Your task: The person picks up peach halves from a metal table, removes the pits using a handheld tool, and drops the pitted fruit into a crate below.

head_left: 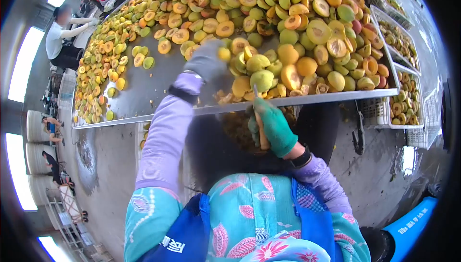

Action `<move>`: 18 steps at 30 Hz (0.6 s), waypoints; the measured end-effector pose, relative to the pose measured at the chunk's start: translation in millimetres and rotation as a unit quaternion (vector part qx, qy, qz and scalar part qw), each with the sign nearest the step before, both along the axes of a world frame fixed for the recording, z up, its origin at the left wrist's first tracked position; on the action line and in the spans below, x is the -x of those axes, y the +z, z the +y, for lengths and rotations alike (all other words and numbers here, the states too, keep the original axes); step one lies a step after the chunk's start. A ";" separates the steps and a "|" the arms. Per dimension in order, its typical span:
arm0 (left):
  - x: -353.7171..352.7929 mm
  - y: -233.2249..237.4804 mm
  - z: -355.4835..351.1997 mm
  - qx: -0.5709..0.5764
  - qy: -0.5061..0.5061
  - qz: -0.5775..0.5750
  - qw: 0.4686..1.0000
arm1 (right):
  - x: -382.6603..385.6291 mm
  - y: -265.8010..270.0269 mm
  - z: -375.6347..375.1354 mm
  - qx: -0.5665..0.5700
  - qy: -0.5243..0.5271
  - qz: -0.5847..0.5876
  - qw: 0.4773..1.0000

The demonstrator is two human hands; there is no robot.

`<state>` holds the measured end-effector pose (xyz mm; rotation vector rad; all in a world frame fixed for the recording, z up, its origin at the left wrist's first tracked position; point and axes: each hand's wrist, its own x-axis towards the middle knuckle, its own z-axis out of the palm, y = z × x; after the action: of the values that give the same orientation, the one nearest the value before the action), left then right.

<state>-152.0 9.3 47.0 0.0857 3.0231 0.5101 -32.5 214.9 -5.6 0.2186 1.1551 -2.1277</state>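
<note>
My right hand (274, 126), in a green glove, is closed around the wooden handle of a knife (262, 126) at the table's front edge. The blade points up towards the fruit. My left hand (206, 61), in a grey glove, is smeared by motion over the metal table (168, 77). A yellow peach piece (224, 54) shows right at its fingertips, and I cannot tell whether they grip it. Beyond the knife lies a heap of yellow-green peaches (307, 46), many cut into halves. Small cut scraps (225, 97) lie near the rim.
Crates of peach halves (403, 91) stand to the right of the table. More fruit (103, 62) spreads along the left side. Two people (65, 36) are at the far left edge. Below the rim, peach scraps (240, 127) sit between my knees. White barrels (36, 127) line the far left.
</note>
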 end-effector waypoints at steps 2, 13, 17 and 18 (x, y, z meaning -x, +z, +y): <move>-22.4 -19.8 -31.5 -0.417 -0.003 -0.069 0.906 | 5.5 -2.5 -6.1 -0.112 -0.002 0.184 0.976; -109.2 -32.1 0.4 -0.703 0.090 -0.027 0.705 | -0.2 7.5 -47.2 -0.395 -0.003 0.472 0.788; -116.2 -38.1 6.6 -0.399 -0.059 0.157 0.901 | -7.6 13.4 -44.6 -0.372 -0.015 0.452 0.811; -117.2 -36.0 9.5 -0.514 0.008 0.121 0.849 | -10.1 18.2 -44.8 -0.367 -0.008 0.441 0.819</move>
<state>-34.8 18.9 11.0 0.1853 2.5426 2.1697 -22.4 170.1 12.6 -0.4914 2.4915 -1.6701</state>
